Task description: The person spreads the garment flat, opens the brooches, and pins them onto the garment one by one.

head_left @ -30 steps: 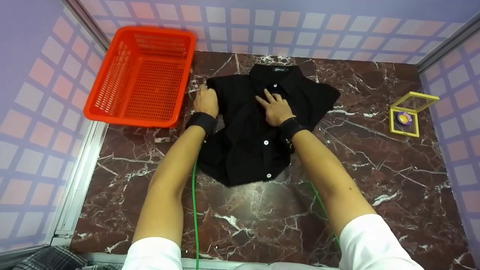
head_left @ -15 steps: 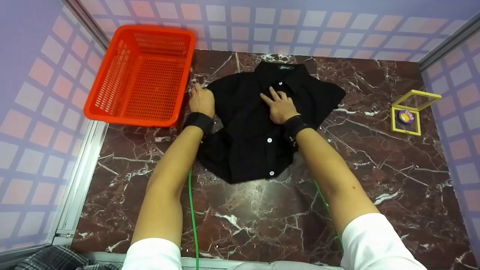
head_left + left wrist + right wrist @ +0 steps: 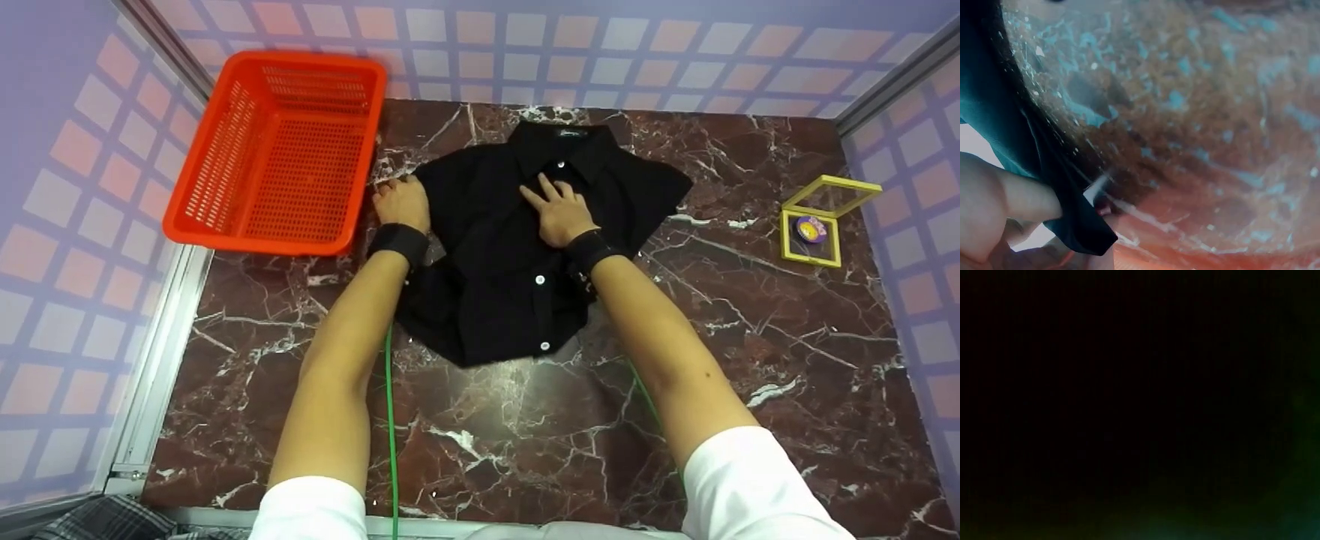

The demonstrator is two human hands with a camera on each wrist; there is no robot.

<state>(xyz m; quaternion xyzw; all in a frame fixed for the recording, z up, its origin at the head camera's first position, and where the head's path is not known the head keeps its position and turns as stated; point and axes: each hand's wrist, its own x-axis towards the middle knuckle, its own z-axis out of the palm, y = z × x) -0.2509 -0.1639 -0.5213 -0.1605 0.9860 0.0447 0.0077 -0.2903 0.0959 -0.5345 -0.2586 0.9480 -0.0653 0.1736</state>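
One black shirt (image 3: 510, 247) lay spread on the dark red marble tabletop (image 3: 750, 360), collar toward the far wall and hem toward the person. Three white buttons were visible down its placket. The shirt is the landmark for all positions below.

Two hands were in view. The right hand (image 3: 561, 216) lay flat on the upper front of the shirt, just below the collar, fingers straight and spread, pressing the fabric down. The left hand (image 3: 403, 202) was at the shirt's left edge, at the sleeve. In the left wrist view its fingers (image 3: 999, 197) were curled around a fold of the dark cloth (image 3: 1067, 219), pinching it against the tabletop. The right wrist view was fully dark and showed nothing usable. Each wrist carried one black strap, two in all.

One red plastic basket (image 3: 225, 150) stood to the left of the shirt, just beside the left hand, with nothing visible inside it. One yellow-framed clear box (image 3: 817, 225), lid raised, stood well apart to the right of the shirt; one small round purple item lay inside it. One green cable (image 3: 391, 420) ran from the shirt's left hem toward the person, and a second green cable showed near the right forearm.
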